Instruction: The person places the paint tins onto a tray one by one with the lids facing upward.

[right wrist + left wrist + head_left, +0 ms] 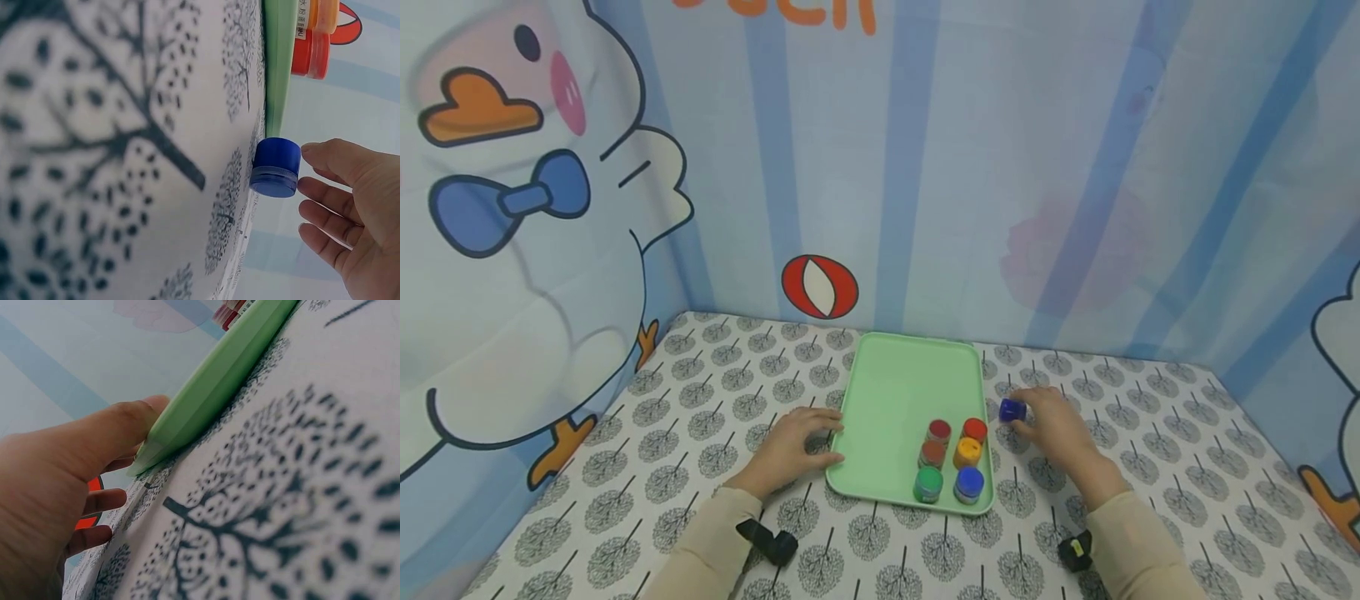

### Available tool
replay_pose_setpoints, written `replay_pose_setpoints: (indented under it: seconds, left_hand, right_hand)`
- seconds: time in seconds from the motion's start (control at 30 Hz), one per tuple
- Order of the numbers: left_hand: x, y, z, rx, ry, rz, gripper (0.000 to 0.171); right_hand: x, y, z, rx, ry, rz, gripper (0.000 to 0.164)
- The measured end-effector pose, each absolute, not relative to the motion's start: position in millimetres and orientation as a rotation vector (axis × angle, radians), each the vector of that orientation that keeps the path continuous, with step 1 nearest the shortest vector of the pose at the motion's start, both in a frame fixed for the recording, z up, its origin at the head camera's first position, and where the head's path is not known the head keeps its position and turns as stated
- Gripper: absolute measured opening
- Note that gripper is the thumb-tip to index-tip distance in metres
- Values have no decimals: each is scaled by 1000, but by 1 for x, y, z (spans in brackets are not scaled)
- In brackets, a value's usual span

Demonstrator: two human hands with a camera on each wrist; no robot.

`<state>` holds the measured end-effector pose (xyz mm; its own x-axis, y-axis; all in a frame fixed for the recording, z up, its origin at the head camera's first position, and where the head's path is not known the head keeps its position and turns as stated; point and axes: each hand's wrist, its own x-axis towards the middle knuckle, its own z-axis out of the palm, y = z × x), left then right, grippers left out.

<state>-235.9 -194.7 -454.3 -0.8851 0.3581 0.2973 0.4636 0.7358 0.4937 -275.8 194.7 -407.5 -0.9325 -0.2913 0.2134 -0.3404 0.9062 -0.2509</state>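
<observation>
A small dark blue jar point(1012, 410) lies on its side on the patterned cloth, just right of the green tray point(910, 375). My right hand point(1060, 429) is right at it, thumb and fingertips beside the jar point(275, 167) and not wrapped round it. At the tray's left side, my left hand point(793, 446) rests its thumb and fingertips on the rim, fingers relaxed. The tray's near right part carries several small paint jars: a blue-lidded jar point(969, 483), a green one point(928, 483), an orange one point(967, 452) and reddish ones point(938, 431).
The table is covered by a white cloth point(700, 450) printed with dark trees. A pale blue striped curtain point(835, 167) with cartoon ducks hangs behind and at the sides. A black strap device point(771, 542) is on the left wrist, another point(1077, 551) on the right.
</observation>
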Motion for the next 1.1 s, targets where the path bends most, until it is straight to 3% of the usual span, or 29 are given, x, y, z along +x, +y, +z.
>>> replay_pose_setpoints:
  seconds: [1.1]
  left_hand:
    - [-236, -195, -456, -665, -2751, -877, 44]
  right_hand:
    - [-291, 206, -417, 457, -2984, 442, 43]
